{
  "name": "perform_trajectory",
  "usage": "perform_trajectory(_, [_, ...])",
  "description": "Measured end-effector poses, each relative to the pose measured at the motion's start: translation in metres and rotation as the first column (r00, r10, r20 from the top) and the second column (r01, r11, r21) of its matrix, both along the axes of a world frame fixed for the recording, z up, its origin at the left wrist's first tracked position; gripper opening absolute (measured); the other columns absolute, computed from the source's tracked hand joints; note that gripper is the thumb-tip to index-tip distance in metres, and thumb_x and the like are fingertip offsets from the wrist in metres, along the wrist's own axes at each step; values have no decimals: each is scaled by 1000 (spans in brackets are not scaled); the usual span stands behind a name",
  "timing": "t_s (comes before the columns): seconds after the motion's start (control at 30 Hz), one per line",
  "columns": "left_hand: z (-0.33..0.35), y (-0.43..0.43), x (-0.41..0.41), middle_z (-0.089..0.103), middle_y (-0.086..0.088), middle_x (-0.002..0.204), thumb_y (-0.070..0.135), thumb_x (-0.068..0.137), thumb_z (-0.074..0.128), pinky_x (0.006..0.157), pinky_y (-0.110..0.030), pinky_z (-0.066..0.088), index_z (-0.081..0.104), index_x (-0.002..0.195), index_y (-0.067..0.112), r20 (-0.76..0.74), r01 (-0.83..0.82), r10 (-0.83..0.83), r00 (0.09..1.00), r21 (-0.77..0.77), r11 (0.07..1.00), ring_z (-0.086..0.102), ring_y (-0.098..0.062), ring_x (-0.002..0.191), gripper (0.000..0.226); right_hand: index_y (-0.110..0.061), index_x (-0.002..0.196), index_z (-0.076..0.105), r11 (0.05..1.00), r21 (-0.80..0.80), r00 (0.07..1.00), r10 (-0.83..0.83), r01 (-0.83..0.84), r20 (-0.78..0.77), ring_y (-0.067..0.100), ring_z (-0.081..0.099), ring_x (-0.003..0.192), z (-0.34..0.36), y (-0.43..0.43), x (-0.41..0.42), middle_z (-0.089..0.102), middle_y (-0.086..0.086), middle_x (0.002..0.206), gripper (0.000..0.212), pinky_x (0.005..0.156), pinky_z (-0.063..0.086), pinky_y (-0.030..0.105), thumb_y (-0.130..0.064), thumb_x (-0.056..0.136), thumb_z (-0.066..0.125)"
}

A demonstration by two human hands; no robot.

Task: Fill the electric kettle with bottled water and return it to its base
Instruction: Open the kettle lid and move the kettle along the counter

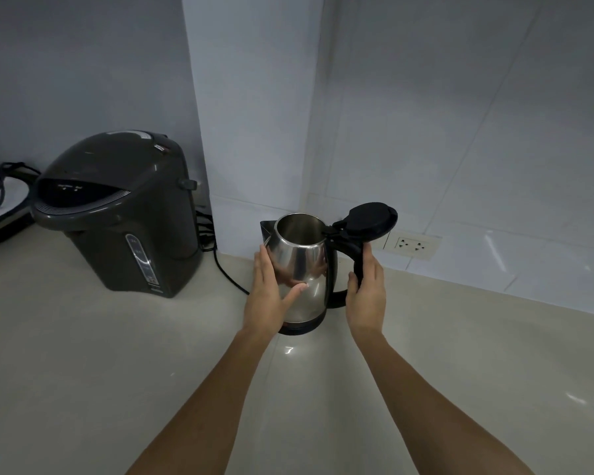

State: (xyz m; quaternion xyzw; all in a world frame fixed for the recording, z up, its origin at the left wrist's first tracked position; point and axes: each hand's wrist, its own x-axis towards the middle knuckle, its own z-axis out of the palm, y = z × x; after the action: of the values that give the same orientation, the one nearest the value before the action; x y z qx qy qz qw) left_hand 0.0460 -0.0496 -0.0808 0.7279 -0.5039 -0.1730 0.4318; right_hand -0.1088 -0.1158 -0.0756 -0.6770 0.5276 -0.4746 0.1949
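Head view: pale counter [100, 354] by white wall | kettle [299, 269] stood on its base [297, 329], lid [371, 221] up | our left hand [270, 296] lay flat on its side, our right hand [366, 296] curled round its handle [357, 265] | we saw no bottle; filling seemed not begun | big grey pot [117, 214] stood left.

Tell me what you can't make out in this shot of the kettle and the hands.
Head view only:
- Kettle water level: the inside is dark and steeply angled.
- Kettle base: mostly hidden by the body and left hand.
- Water bottle: none in frame.
- Right hand grip on the handle: the palm covers it.
- Dispenser labels: too small.
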Motion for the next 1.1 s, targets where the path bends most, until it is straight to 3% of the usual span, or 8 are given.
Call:
perform_trajectory(0.3, [2,0,-1,5,2,162,51,82,66,114,-40,31,-10,152,23,-3,-6,6,1000,-33,999,16,-18,148,107,-26,148,31,996,-2,995,94,-94,30,9,49,102,9,-3,-8,50,8,122,67,91,34,15,7,92,48])
perform_trajectory(0.43, [13,3,-7,14,2,161,54,79,67,112,-46,35,-6,152,28,-3,-9,8,1000,-56,998,23,-19,146,106,-24,147,33,993,-30,993,112,-111,31,5,46,106,22,1,-17,50,8,127,66,96,34,17,8,92,48])
perform_trajectory(0.57, [35,0,-25,13,0,161,53,81,65,112,-42,36,-5,153,21,72,-8,15,997,-99,995,21,-19,146,106,-24,147,33,993,-49,992,113,-110,64,12,51,111,40,-1,-35,49,6,129,65,97,36,18,6,92,48])
perform_trajectory(0.63, [46,-2,-38,11,-1,162,53,81,64,110,-39,37,-5,154,18,99,-5,16,995,-108,994,24,-20,146,106,-25,147,33,993,-65,993,99,-95,70,7,49,107,50,-1,-49,50,6,128,64,95,35,15,5,93,48])
perform_trajectory(0.73, [59,-5,-66,14,-1,161,55,81,64,106,-38,39,-5,153,21,117,24,-11,993,-111,993,31,-22,142,106,-24,146,34,994,-85,993,79,-71,86,7,49,101,63,2,-81,51,6,124,63,93,39,18,6,92,49])
perform_trajectory(0.9, [66,-6,-137,20,-2,159,60,78,62,105,-49,43,-3,150,32,84,77,-67,994,-120,990,36,-25,139,102,-26,146,34,996,-88,997,37,-31,69,4,48,101,74,7,-155,50,5,126,65,93,36,18,6,91,50])
perform_trajectory(1.1, [56,-2,-238,25,-5,157,58,80,63,102,-46,46,-3,150,31,81,110,-102,991,-92,990,44,-25,134,100,-24,146,34,997,-69,999,-15,18,46,5,47,105,70,19,-258,50,5,127,64,97,39,24,6,91,50])
